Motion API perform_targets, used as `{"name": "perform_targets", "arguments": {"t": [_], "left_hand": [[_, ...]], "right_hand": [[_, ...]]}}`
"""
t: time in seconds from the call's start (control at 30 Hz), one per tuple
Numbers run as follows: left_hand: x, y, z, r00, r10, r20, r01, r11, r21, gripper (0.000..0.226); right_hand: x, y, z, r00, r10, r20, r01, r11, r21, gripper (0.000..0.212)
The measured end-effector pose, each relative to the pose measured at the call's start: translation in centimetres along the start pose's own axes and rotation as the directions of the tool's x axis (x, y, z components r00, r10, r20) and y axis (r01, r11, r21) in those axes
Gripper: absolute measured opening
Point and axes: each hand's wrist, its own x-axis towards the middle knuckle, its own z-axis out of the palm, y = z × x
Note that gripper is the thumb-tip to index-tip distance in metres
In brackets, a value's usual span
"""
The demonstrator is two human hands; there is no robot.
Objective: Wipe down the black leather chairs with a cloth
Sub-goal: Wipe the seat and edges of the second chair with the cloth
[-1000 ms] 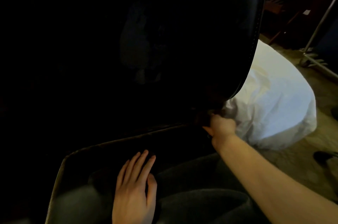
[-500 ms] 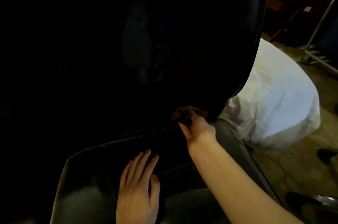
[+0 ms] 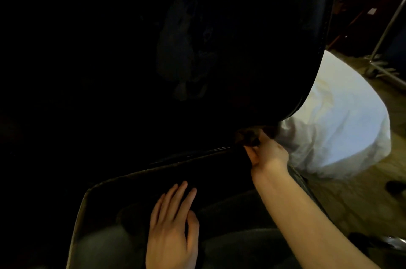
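Note:
A black leather chair fills most of the view, its tall backrest (image 3: 241, 38) upright and its seat (image 3: 136, 189) below. My right hand (image 3: 267, 153) grips a small dark cloth (image 3: 247, 137) and presses it into the gap where the backrest's lower right corner meets the seat. My left hand (image 3: 173, 231) lies flat on the seat with its fingers straight and together. The scene is very dim, so the cloth's shape is hard to make out.
A round table under a white cloth (image 3: 338, 123) stands just right of the chair. A metal stand (image 3: 386, 33) with a wheeled base rises at the far right. Dark shoes (image 3: 395, 187) lie on the patterned floor.
My right hand with the cloth slid left along the gap under the backrest, then back a little to the right. My left hand has stayed flat on the seat.

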Motion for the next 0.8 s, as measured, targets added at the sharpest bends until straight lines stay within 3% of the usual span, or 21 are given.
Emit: {"name": "perform_targets", "arguments": {"t": [0.07,0.13,0.3,0.43,0.6,0.7,0.8], "left_hand": [[0.1,0.0,0.0,1.0,0.012,-0.008,-0.012,1.0,0.001,0.049],[0.1,0.0,0.1,1.0,0.019,-0.016,-0.019,1.0,0.009,0.049],[0.2,0.0,0.3,0.999,0.024,-0.028,-0.024,1.0,0.009,0.049],[0.1,-0.1,0.3,0.998,0.042,-0.044,-0.043,0.999,-0.005,0.049],[0.1,-0.1,0.2,0.997,0.053,-0.053,-0.053,0.999,-0.002,0.049],[0.0,-0.3,0.3,0.997,0.04,-0.061,-0.039,0.999,0.027,0.049],[-0.1,-0.3,0.3,0.996,0.041,-0.077,-0.039,0.999,0.032,0.048]], "right_hand": [[2.1,-1.7,-1.3,0.967,-0.21,-0.147,0.205,0.978,-0.049,0.027],[3.7,-3.9,-3.0,0.905,-0.381,-0.19,0.348,0.919,-0.186,0.027],[2.6,-3.6,-2.9,0.883,-0.452,0.128,0.467,0.809,-0.358,0.024],[-0.4,-0.2,-2.2,0.765,-0.633,0.12,0.634,0.706,-0.317,0.027],[-5.4,6.0,1.3,0.686,-0.646,0.334,0.727,0.628,-0.278,0.032],[-6.4,8.9,2.9,0.529,-0.711,0.463,0.842,0.374,-0.388,0.029],[-6.4,10.6,2.6,0.433,-0.575,0.694,0.898,0.215,-0.383,0.027]]}}
